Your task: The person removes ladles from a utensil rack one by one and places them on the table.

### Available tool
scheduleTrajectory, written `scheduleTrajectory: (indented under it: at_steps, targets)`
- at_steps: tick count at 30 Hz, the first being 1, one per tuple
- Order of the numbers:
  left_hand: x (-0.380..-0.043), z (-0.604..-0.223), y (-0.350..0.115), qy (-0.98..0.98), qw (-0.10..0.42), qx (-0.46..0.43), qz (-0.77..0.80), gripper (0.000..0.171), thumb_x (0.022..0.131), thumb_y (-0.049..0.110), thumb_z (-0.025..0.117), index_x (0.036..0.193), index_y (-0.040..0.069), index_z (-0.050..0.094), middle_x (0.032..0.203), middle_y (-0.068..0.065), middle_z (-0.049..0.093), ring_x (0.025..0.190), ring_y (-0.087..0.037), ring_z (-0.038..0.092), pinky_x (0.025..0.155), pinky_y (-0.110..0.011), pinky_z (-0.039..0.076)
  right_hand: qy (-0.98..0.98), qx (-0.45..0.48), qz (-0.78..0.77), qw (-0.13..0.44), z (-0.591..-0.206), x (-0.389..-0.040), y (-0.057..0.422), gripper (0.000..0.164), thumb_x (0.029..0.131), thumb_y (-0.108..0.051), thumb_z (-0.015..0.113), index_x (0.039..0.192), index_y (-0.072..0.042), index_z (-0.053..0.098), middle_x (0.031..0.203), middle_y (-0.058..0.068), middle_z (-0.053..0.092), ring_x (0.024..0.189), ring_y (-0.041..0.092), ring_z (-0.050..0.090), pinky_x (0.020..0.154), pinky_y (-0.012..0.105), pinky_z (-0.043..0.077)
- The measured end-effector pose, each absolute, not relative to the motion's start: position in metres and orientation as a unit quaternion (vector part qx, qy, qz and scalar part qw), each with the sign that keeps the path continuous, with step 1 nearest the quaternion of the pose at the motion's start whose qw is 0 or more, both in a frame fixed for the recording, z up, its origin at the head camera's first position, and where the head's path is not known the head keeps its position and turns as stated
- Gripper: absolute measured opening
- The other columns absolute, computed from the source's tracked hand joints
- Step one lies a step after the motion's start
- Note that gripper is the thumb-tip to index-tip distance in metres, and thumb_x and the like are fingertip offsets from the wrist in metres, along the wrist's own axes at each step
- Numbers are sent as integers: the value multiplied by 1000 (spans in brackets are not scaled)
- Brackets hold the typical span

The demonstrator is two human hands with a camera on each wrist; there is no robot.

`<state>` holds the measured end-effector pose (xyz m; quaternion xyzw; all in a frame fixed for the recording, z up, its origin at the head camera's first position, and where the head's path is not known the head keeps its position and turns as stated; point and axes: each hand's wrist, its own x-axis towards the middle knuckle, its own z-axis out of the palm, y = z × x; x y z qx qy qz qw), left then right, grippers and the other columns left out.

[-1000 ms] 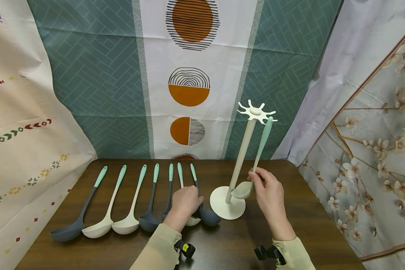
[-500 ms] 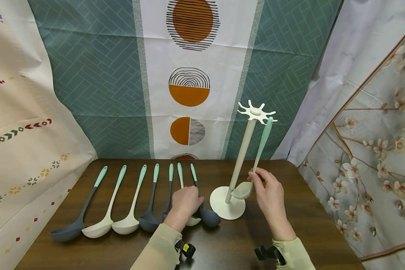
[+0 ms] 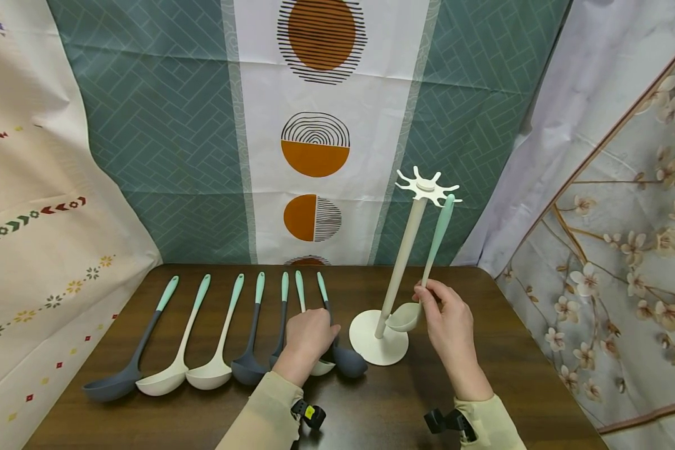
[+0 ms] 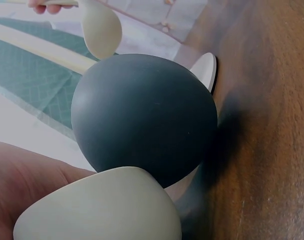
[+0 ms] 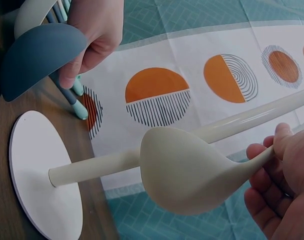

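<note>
My right hand (image 3: pixel 449 322) pinches the lower handle of a cream ladle (image 5: pixel 187 170) with a mint grip. That ladle stands nearly upright beside the white utensil stand (image 3: pixel 402 269), its handle tip at one of the hooked arms (image 3: pixel 449 199). Whether the tip hangs on the arm I cannot tell. Over the right end of the ladle row, my left hand (image 3: pixel 309 334) pinches the handle of a dark grey ladle (image 3: pixel 350 363); its bowl fills the middle of the left wrist view. Partly hidden under the same hand is another cream ladle (image 3: pixel 322 368).
Left of my left hand lie several more ladles, dark grey (image 3: pixel 112 386) and cream (image 3: pixel 163 382), mint handles pointing away. The stand's round base (image 3: pixel 365 340) sits on the brown wooden table (image 3: pixel 365 419). Patterned cloth (image 3: pixel 191 156) hangs behind the back edge.
</note>
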<state>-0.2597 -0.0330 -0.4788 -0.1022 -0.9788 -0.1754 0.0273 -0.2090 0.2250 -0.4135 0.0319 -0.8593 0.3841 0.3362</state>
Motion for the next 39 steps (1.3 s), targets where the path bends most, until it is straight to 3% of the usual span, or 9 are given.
scheduleTrajectory:
  at_steps: [7,15,25,39]
  targets:
    - [-259,-474,-34,-976,39,-105,-185,51,105,37,77,62,15,60,55,0,50,50,-20,51,48,-35,37,-857,37,384,341,-414,-209,225,7,105,-15,77,108,-10,81,92,-1,77,81,18,62,68,24,45]
    - [-255,-461,-35,-971,63,-119,-197,26,105,33,77,92,11,74,67,-2,60,56,-21,56,51,-39,46,-858,40,382,340,-414,-209,226,7,105,-15,77,108,-10,81,91,-1,78,81,18,62,68,26,46]
    - [-241,-444,-37,-966,88,-138,-202,25,105,35,78,100,11,78,71,0,65,55,-19,56,50,-39,46,-862,38,373,341,-413,-210,228,8,104,-15,79,108,-9,81,91,0,79,83,18,65,69,30,47]
    - [-224,-425,-61,-960,147,-140,-192,23,103,30,81,113,9,80,87,-3,73,67,-21,66,53,-39,50,-861,41,371,344,-414,-213,228,8,104,-15,79,108,-9,81,92,1,80,85,19,66,70,31,48]
